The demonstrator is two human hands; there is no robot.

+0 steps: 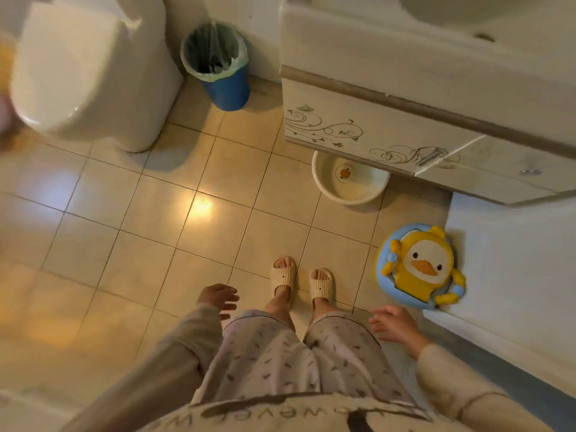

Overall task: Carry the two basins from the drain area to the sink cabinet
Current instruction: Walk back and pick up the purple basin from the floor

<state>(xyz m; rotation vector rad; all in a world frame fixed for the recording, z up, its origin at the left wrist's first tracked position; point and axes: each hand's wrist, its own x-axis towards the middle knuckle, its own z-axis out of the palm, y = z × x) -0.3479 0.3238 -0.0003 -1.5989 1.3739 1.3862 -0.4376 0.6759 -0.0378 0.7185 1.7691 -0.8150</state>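
A cream basin with a duck face printed inside sits on the tiled floor, half tucked under the sink cabinet. The cabinet is white with swirl decoration and a wash bowl on top. No other basin is clearly visible. My left hand hangs beside my left thigh, fingers apart, holding nothing. My right hand hangs by my right thigh, also empty with fingers spread. Both hands are well short of the basin, which lies ahead of my slippered feet.
A white toilet stands at the upper left. A blue bin with a green liner is between toilet and cabinet. A blue and yellow duck potty seat leans against a white panel on the right.
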